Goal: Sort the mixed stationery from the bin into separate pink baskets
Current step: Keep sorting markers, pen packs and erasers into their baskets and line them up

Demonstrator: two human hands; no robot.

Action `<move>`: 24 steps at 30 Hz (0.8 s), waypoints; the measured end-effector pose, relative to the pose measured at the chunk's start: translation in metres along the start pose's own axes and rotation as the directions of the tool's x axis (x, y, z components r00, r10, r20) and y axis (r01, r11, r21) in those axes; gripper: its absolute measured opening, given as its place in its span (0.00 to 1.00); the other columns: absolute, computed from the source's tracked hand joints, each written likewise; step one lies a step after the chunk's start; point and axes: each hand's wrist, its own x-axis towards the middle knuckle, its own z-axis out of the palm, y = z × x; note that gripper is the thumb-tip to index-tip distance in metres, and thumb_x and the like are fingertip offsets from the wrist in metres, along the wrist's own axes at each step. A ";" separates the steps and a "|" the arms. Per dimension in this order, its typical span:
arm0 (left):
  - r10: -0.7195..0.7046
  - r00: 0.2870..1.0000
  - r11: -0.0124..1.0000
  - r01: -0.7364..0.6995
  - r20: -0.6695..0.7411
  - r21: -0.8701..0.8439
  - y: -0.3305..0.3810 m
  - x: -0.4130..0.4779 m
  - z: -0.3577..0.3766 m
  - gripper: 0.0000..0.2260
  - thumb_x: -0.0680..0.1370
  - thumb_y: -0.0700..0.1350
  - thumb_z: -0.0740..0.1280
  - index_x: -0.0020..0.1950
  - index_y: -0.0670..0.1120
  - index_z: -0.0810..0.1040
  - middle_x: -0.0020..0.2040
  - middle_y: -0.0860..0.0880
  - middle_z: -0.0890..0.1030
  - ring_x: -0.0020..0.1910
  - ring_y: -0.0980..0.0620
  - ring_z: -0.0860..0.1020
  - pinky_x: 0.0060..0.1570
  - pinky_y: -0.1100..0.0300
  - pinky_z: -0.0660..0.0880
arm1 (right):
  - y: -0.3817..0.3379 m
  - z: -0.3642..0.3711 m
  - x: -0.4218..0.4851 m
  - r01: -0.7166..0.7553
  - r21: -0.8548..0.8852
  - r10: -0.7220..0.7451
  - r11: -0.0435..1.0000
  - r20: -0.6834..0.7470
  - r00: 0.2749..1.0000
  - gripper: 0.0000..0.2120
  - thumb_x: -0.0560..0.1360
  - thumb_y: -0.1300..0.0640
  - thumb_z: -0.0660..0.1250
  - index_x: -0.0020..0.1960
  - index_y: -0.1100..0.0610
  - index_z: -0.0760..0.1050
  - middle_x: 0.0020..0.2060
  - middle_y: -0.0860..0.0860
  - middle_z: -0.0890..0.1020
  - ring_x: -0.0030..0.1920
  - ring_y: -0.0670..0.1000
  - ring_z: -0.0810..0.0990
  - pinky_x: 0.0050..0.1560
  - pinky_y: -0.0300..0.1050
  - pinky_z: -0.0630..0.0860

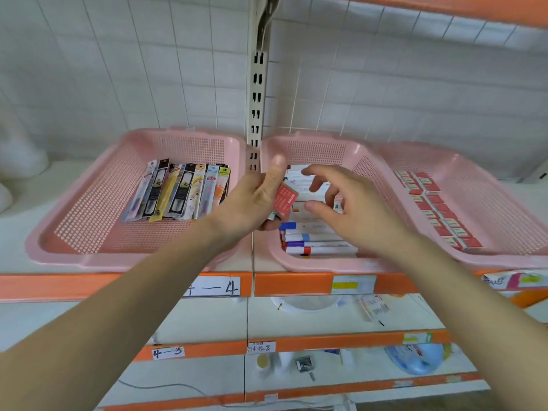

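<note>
Three pink baskets stand side by side on the top shelf. The left basket [89, 203] holds a row of packaged pens [178, 192]. In the middle basket [314, 264] lie white markers with coloured caps [314, 243] and white boxes. Rows of small red boxes [439, 215] fill the right basket [504, 209]. My left hand [252, 200] grips a small red box [285, 200] over the left edge of the middle basket. Just to its right my right hand [353, 209] hovers above the middle basket, fingers loosely spread, holding nothing.
A slotted metal upright [255, 114] rises between the left and middle baskets against the tiled wall. The shelf edge is orange with paper labels [213, 287]. Lower shelves hold small bottles, a metal clip and a blue bag [415, 360].
</note>
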 end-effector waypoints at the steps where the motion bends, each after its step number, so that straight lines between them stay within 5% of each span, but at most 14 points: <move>1: -0.003 1.000 1.000 0.003 0.007 -0.016 0.001 -0.001 0.003 0.33 0.77 0.67 0.49 0.42 0.39 0.76 0.28 0.51 0.77 0.32 0.56 0.77 0.35 0.60 0.79 | -0.005 -0.003 -0.002 -0.006 0.020 0.006 1.000 -0.006 1.000 0.20 0.75 0.50 0.71 0.66 0.46 0.73 0.49 0.41 0.78 0.41 0.46 0.77 0.42 0.33 0.70; 5: 0.060 0.997 0.998 -0.058 0.045 -0.025 0.005 -0.001 0.017 0.29 0.76 0.66 0.48 0.38 0.48 0.79 0.31 0.50 0.77 0.36 0.51 0.78 0.43 0.49 0.82 | -0.015 -0.009 -0.012 -0.140 0.268 0.144 0.953 0.005 0.990 0.13 0.74 0.53 0.73 0.56 0.42 0.76 0.47 0.43 0.81 0.40 0.44 0.79 0.41 0.30 0.69; 11: -0.076 0.996 0.980 0.085 0.055 -0.183 0.012 0.007 0.050 0.33 0.82 0.64 0.41 0.44 0.43 0.77 0.29 0.48 0.78 0.26 0.58 0.75 0.27 0.66 0.72 | -0.007 -0.028 -0.031 -0.278 0.577 0.289 0.768 0.075 0.954 0.13 0.72 0.64 0.74 0.53 0.52 0.79 0.48 0.56 0.83 0.42 0.50 0.78 0.44 0.37 0.77; 14: -0.163 0.986 0.941 0.169 0.044 -0.292 0.018 0.014 0.069 0.24 0.85 0.55 0.45 0.46 0.42 0.73 0.27 0.45 0.77 0.21 0.51 0.70 0.21 0.66 0.64 | 0.005 -0.046 -0.048 -0.275 0.627 0.300 0.729 0.069 0.952 0.11 0.74 0.66 0.72 0.52 0.53 0.81 0.46 0.57 0.84 0.42 0.45 0.79 0.42 0.34 0.75; 16: -0.182 0.980 0.898 0.201 0.086 -0.392 0.024 0.018 0.082 0.15 0.82 0.45 0.49 0.44 0.43 0.71 0.29 0.44 0.76 0.24 0.48 0.68 0.25 0.65 0.61 | 0.018 -0.061 -0.059 -0.269 0.678 0.326 0.684 0.046 0.944 0.09 0.74 0.66 0.70 0.50 0.54 0.81 0.40 0.50 0.83 0.36 0.40 0.77 0.36 0.30 0.71; 20: -0.111 0.984 0.832 0.167 0.136 -0.529 0.031 0.026 0.115 0.10 0.72 0.35 0.49 0.45 0.41 0.69 0.36 0.41 0.73 0.28 0.47 0.69 0.26 0.62 0.60 | 0.057 -0.087 -0.086 -0.291 0.788 0.467 0.543 0.005 0.884 0.03 0.74 0.62 0.69 0.44 0.55 0.80 0.31 0.51 0.74 0.29 0.46 0.68 0.28 0.34 0.64; 24: -0.108 0.987 0.843 0.155 0.120 -0.515 0.042 0.031 0.164 0.13 0.67 0.34 0.56 0.48 0.39 0.74 0.38 0.43 0.74 0.30 0.45 0.75 0.27 0.62 0.65 | 0.097 -0.120 -0.120 -0.303 0.795 0.462 0.525 0.033 0.886 0.07 0.67 0.51 0.72 0.42 0.53 0.79 0.35 0.53 0.77 0.32 0.47 0.73 0.35 0.40 0.71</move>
